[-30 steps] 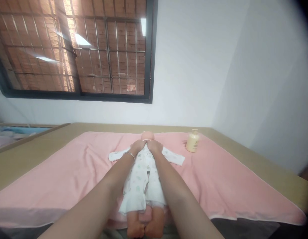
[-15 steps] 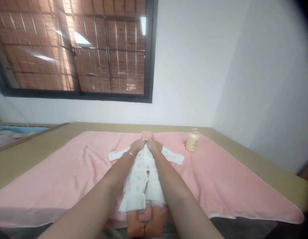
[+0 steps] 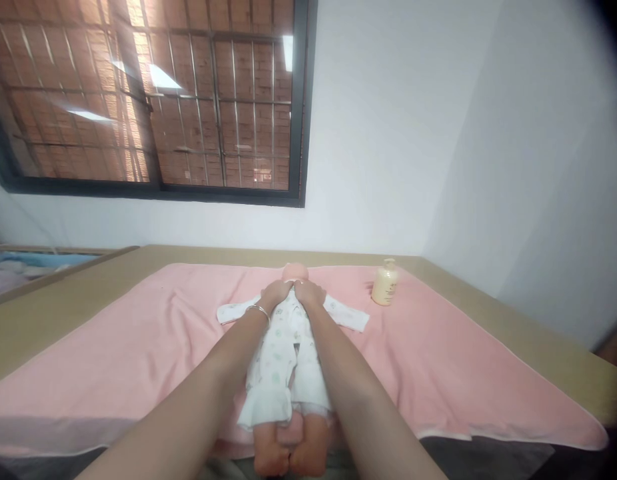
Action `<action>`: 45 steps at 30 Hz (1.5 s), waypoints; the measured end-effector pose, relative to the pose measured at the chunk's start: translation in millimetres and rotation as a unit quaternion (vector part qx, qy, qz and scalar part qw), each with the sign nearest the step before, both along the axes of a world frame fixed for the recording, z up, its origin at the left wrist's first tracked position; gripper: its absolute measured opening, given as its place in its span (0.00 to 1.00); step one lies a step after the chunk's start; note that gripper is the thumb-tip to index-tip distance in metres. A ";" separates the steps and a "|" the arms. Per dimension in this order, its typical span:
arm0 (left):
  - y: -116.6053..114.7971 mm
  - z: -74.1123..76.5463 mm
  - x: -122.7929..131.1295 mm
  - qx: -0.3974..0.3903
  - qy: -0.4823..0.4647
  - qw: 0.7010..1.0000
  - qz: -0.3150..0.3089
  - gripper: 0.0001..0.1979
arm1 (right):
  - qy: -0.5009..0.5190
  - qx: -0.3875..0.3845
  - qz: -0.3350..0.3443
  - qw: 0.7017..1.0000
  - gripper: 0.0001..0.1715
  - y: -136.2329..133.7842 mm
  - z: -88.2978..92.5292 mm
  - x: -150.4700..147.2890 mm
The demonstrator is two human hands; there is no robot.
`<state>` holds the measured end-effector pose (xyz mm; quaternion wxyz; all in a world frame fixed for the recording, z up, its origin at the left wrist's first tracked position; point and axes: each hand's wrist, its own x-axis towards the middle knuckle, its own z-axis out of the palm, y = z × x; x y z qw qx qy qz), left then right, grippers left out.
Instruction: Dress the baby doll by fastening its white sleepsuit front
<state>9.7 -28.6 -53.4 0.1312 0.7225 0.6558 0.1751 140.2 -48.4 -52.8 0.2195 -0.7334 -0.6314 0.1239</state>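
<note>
A baby doll point(image 3: 295, 272) lies on its back in the middle, its head away from me and its bare feet point(image 3: 288, 460) nearest me. It wears a white printed baby outfit point(image 3: 276, 360), with the sleeves spread out to both sides. My left hand point(image 3: 277, 291), with a silver bangle at the wrist, is closed at the collar and shoulder. On the other side my right hand point(image 3: 310, 291) is closed at the same height, the two thumbs close together below the doll's head. My fingertips are partly hidden.
A pink towel point(image 3: 428, 360) with some creases lies under the doll on a wooden surface point(image 3: 528, 327). To the right stands a pale yellow pump bottle point(image 3: 384, 285). Beyond are a white wall point(image 3: 388, 133) and a dark-framed barred window point(image 3: 228, 195).
</note>
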 end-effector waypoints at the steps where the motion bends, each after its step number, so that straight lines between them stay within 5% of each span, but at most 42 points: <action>1: -0.3 0.2 -0.3 0.001 0.001 1.000 0.000 0.31 | -0.001 0.000 0.001 1.000 0.31 -0.3 0.1 0.0; 12: -12.8 -0.2 0.9 0.063 0.003 0.997 0.038 0.28 | -0.018 0.026 0.020 0.999 0.30 -6.7 2.9 1.7; 19: -50.4 -6.4 -37.0 0.162 -0.004 0.987 -0.014 0.24 | -0.073 0.108 0.086 0.988 0.25 -31.2 6.1 26.2; 25: -64.7 -28.6 -58.9 0.199 0.014 0.979 0.042 0.23 | -0.097 0.216 0.099 0.966 0.25 -41.1 42.8 19.1; 29: -66.4 -37.6 -65.2 0.201 0.054 0.974 0.086 0.24 | -0.078 0.323 0.181 0.926 0.30 -45.9 60.5 -2.1; 34: -70.6 -38.6 -74.2 0.203 0.061 0.975 0.070 0.21 | -0.163 0.172 0.362 0.902 0.24 -49.2 43.5 -14.5; 45: -70.3 -42.4 -76.1 0.194 0.044 0.978 0.069 0.22 | -0.169 0.164 0.349 0.907 0.28 -36.4 31.8 -7.7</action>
